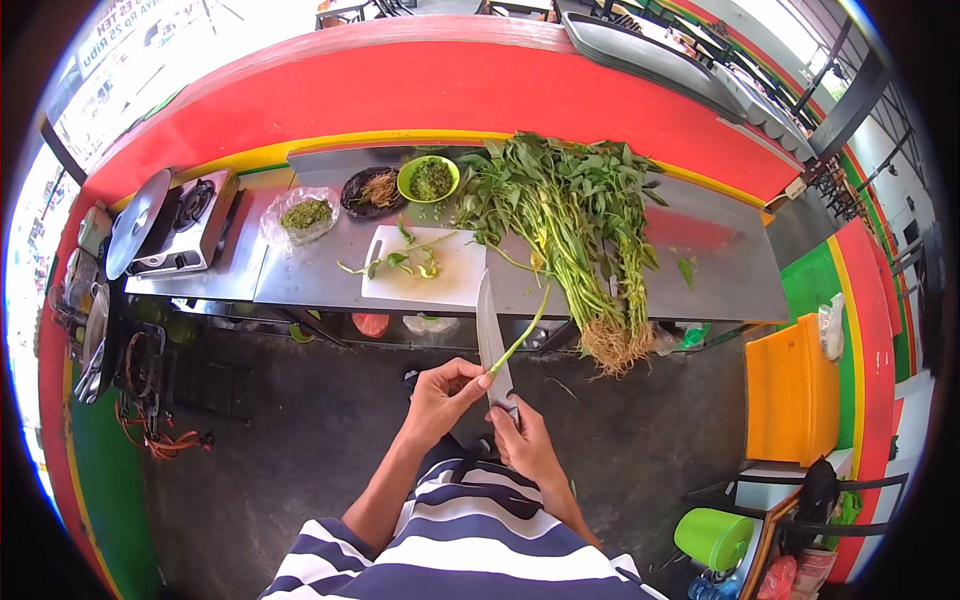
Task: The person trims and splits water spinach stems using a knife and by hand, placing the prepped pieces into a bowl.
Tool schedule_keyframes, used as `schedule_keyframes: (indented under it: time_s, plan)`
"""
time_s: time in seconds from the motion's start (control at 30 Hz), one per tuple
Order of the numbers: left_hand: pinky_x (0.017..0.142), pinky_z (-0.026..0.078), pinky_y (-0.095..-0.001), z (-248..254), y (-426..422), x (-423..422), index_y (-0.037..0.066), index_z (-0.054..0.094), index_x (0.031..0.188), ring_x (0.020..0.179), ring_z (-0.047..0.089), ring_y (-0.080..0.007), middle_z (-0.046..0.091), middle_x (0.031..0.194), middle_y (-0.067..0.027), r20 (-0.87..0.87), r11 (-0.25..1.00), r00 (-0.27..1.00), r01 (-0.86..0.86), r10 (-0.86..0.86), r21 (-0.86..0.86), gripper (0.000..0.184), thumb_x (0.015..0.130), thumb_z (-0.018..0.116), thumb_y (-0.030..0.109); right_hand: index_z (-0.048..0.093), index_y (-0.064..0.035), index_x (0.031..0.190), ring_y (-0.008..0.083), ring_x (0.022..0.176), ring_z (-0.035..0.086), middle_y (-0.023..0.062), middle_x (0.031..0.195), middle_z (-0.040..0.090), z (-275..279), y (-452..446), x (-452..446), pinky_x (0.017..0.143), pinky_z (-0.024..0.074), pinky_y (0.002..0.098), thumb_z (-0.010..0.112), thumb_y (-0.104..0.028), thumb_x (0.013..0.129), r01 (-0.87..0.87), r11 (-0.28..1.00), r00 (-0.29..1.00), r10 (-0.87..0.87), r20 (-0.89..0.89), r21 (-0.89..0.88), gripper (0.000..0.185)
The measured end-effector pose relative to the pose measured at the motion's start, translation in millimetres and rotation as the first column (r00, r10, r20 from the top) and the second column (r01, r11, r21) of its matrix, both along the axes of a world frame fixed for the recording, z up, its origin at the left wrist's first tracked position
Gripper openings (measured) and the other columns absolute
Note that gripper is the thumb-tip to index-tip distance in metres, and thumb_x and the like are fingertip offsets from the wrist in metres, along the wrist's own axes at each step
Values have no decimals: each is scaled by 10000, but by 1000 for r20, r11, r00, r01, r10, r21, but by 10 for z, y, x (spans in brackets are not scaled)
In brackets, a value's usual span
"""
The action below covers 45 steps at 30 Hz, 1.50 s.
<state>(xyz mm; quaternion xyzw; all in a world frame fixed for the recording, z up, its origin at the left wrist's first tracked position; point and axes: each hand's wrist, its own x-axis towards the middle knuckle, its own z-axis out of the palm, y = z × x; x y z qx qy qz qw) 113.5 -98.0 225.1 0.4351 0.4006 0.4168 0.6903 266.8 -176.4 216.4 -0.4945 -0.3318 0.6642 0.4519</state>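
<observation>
My left hand pinches the lower end of a green stem, which slants up to the right toward the leafy bunch. My right hand is wrapped round the handle of a large knife, its blade pointing up and lying beside the stem near my left fingertips. A white cutting board on the metal counter carries loose stems and leaves. Right of the board lies a big bunch of leafy greens, its roots hanging over the counter's front edge.
Behind the board stand a green bowl of chopped greens, a dark dish with roots and a plastic bag of chopped greens. A gas stove is at the left, an orange container at the right.
</observation>
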Motion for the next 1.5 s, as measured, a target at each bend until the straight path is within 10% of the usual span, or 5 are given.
schedule_keyframes:
  time_s: [0.7, 1.1, 1.5]
  plan:
    - [760, 458, -211, 85, -58, -21, 16, 728, 1077, 798, 577, -53, 687, 876, 12, -32, 997, 997, 73, -73, -20, 237, 938, 698, 206, 542, -62, 974, 17, 442, 344, -68, 576, 398, 50, -202, 8, 394, 281, 215, 536, -262, 1026, 32, 999, 991, -32, -134, -1, 207]
    - [567, 327, -189, -94, -126, 86, 24, 745, 959, 639, 466, -13, 633, 766, 52, -29, 998, 998, 51, -52, -43, 201, 912, 737, 219, 540, -53, 978, 37, 462, 389, -45, 600, 450, -112, -477, -3, 404, 311, 242, 548, -303, 1020, 29, 999, 1000, -29, 10, 22, 254]
    - [666, 483, -223, -83, -391, 103, 7, 732, 950, 730, 615, -58, 701, 826, -13, -90, 993, 994, 47, -57, -108, 118, 901, 732, 114, 565, -48, 1011, 20, 489, 402, -59, 610, 454, -276, -441, -126, 425, 287, 226, 576, -285, 1009, 82, 996, 996, -83, 24, 34, 237]
